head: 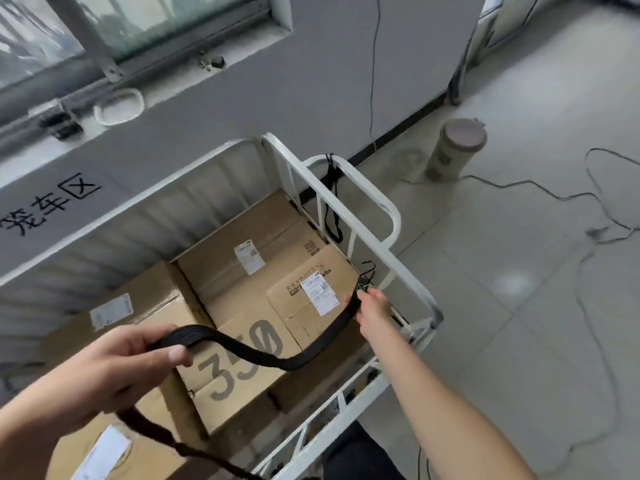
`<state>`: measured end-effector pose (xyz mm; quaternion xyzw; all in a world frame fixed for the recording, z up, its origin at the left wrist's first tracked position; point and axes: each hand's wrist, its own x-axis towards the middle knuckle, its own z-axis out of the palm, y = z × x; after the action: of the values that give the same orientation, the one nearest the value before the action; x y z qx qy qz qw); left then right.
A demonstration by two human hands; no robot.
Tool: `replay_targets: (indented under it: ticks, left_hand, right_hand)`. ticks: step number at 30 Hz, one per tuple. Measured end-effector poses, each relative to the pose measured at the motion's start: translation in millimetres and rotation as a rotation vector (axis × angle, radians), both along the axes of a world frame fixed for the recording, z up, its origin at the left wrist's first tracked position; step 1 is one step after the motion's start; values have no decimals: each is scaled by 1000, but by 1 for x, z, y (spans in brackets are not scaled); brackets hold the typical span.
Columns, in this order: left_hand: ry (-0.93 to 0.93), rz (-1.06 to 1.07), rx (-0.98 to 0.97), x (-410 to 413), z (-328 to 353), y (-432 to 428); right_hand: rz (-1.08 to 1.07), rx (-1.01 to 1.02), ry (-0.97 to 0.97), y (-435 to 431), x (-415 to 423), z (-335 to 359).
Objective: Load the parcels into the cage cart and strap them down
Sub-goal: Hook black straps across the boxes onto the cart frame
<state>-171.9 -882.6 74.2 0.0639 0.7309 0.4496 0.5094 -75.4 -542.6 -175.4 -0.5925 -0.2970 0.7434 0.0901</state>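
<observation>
the loading part looked finished, as far as i could judge: several cardboard parcels [249, 237] sat inside the cage cart [360, 188], packed close side by side, with the box printed "350" [242, 368] nearest you and a labelled box [311, 299] touching it on the right.

the strapping was under way but not done. you held the black strap [263, 358] slack over the load; it sagged across the "350" box and lay tight against nothing. your left hand [114, 368] gripped it near the middle, fingers [138, 336] curled over it and the thumb pressed on from below. your right hand [372, 306] pinched the far end, where a small fitting showed, just beside the cart's right side rail [408, 271]. i could not tell whether that fitting was hooked on. the strap's other end ran out of view at the bottom.

what remained, i judged, was to fasten the right end, pull the slack out, and secure the other side. a second black strap [333, 202] hung unused from the end rail.
</observation>
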Motion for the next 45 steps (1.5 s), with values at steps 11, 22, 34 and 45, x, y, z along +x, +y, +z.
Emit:
replay_targets:
  ticks: [11,22,34,45]
  left_hand:
    - [-198,-128,-5,-69,-64,68]
    - [-209,-219,46,-78,-68,67]
    - [-21,-92,-59,25,-11,-116]
    - [57,118,-28,253,-16,-354]
  right_hand:
    - [-118,-23,-72,41,-95,-65]
    - [98,96,-24,-11,-104,-63]
    - [466,201,99,-249,-18,43]
    - [629,23,241,-490,104,132]
